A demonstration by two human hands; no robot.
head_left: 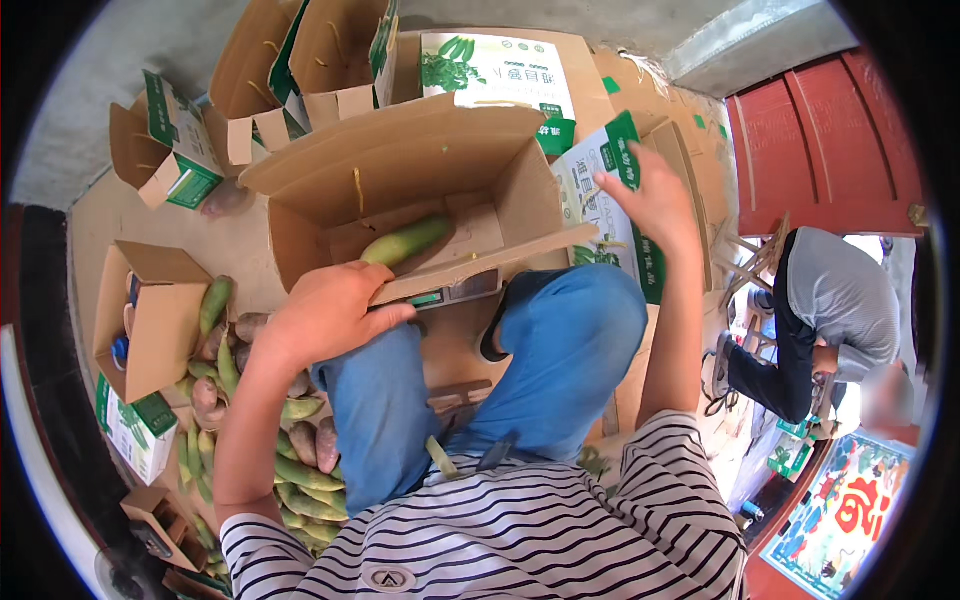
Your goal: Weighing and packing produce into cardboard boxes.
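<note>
An open cardboard box point(420, 145) stands in front of my knees, with one green radish point(408, 241) lying inside. My left hand point(340, 310) grips the box's near left edge, fingers over the rim and thumb outside; its fingertips are beside the radish's near end. Just below the near wall, a small lit green display point(427, 299) shows, partly covered. My right hand point(655, 195) is raised over a white and green printed carton point(600, 190) at the right. Its thumb and fingers are apart, with nothing in them.
Green radishes point(310, 475) and reddish tubers point(325, 445) are heaped left of my legs. Open cartons point(335, 45) stand at the back, and another box point(165, 325) is at the left. A bent-over person point(835, 300) sits at the right, near a red door point(825, 140).
</note>
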